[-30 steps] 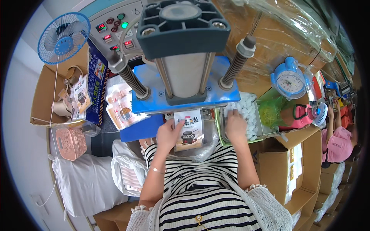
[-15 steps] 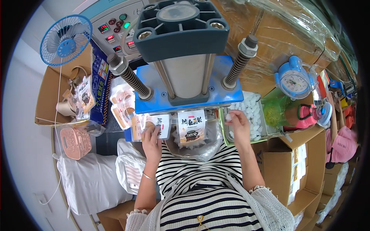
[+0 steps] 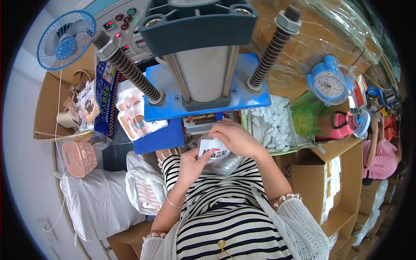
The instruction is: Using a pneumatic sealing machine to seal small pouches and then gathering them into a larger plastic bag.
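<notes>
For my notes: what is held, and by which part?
A white printed pouch: left hand holds its left side; right hand is at its top right, grip unclear.

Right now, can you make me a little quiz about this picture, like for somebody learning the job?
1. Open question: what does the left hand hold?
2. True or false: the blue clock is to the right of the blue fan.
3. Fill the gap: the white pieces lie on the person's ___ side.

Key:
1. A white printed pouch, with the right hand at its top.
2. True.
3. Right.
</notes>
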